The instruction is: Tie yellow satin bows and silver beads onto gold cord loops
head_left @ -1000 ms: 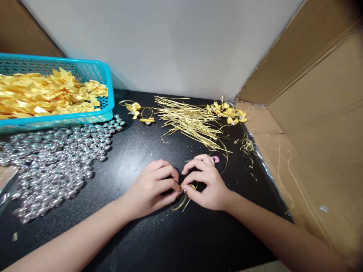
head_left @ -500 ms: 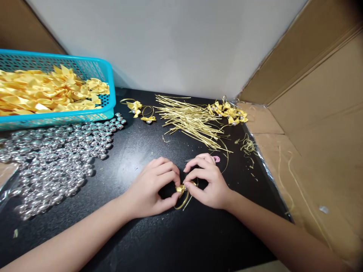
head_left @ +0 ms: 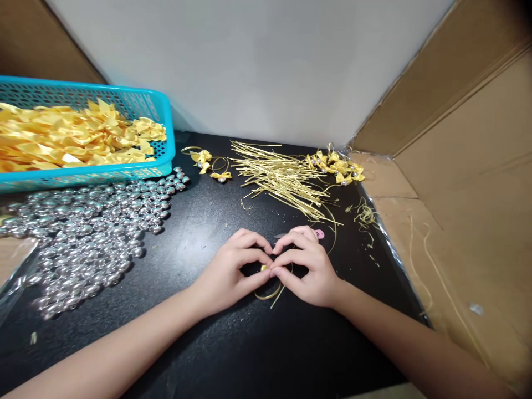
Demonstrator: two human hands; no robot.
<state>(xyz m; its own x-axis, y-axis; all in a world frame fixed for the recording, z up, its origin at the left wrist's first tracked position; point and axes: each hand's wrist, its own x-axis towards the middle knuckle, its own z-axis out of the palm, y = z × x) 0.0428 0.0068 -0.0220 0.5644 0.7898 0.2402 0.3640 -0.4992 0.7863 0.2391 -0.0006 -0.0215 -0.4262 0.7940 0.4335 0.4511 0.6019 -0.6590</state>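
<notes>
My left hand and my right hand meet fingertip to fingertip just above the black table. Both pinch a yellow ribbon bow, of which only a small piece shows; the fingers cover the rest. From under the fingertips a loop of gold cord hangs toward me, with a thin loose end beside it. Just behind my right hand lies a small pink-handled tool with a pointed metal blade, partly covered by the fingers.
Left, a turquoise basket holds yellow bows. Before it spread many silver beads. At the back lie cut gold cords, between finished beaded bows and two more. Cord scraps lie near the right edge, by cardboard.
My left fingertips have shifted right to touch the right ones at the bow's middle, hiding most of the bow and its silver bead. My right hand has barely moved.
</notes>
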